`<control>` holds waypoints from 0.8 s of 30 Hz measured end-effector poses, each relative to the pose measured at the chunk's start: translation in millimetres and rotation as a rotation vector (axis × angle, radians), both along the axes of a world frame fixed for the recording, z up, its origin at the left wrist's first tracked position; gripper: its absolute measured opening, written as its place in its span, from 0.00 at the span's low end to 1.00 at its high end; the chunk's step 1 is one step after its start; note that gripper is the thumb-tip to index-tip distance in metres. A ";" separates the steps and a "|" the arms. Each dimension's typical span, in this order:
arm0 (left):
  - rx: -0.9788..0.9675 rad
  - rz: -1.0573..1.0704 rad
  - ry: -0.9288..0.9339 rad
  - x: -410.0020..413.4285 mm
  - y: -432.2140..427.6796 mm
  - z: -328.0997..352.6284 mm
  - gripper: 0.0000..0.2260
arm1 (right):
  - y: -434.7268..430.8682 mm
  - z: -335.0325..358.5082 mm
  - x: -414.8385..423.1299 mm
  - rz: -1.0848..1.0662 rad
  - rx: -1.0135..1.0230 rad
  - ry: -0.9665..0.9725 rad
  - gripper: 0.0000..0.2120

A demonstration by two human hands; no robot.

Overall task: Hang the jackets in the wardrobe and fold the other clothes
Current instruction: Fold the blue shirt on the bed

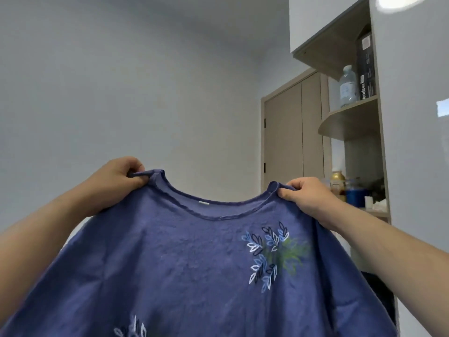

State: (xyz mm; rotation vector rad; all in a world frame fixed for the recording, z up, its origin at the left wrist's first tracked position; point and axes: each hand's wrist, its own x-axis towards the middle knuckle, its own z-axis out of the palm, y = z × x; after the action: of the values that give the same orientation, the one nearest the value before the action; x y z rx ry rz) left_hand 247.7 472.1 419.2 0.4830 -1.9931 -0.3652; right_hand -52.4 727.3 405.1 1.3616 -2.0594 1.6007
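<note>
You're holding the blue t-shirt (189, 259) up in front of you, spread wide btwn both hands. Your left hand (119, 177) is pinching the shoulder seam just beside the collar, fingers curled round the fabric. Your right hand (307, 198) is gripping the other shoulder the same way, thumb on top. The shirt is hanging down w/ its leaf print (269, 254) facing you. Behind, to the right, a shelf unit (352, 117) is carrying a water bottle (348, 86) & a black box (365, 66); closed wardrobe doors (294, 132) are standing beside it.

Blue shirt (184, 259) matt, crinkled cloth; shelves (349, 122) matt wood-look.
</note>
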 end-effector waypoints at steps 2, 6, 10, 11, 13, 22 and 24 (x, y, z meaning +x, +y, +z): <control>0.043 0.003 -0.044 -9.8 -14.8 -37.7 0.06 | -24.0 -38.6 -10.1 0.020 0.101 -0.059 0.17; 0.183 0.016 -0.110 -31.1 -40.9 -142.1 0.07 | -73.9 -137.1 -28.6 0.073 0.301 -0.147 0.17; 0.297 0.068 -0.192 -47.5 -71.9 -266.1 0.08 | -121.5 -251.2 -47.3 0.089 0.485 -0.208 0.14; 0.340 0.084 -0.202 -50.6 -80.0 -296.1 0.09 | -132.6 -279.8 -52.9 0.088 0.520 -0.224 0.16; 0.457 0.126 -0.213 -55.4 -95.9 -350.1 0.09 | -152.0 -334.8 -63.1 0.069 0.588 -0.247 0.19; 0.717 0.338 -0.323 -54.1 -138.6 -512.6 0.09 | -198.0 -499.0 -99.7 -0.040 0.836 -0.230 0.22; 0.685 0.389 -0.380 -54.2 -149.6 -533.3 0.10 | -209.5 -514.1 -107.2 -0.027 0.844 -0.217 0.20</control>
State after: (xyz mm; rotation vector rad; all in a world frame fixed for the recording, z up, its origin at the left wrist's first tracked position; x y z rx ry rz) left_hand 193.5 322.5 -114.1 1.4356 -2.0321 -0.7530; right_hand -159.6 517.9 -109.0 1.3799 -3.0583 0.8907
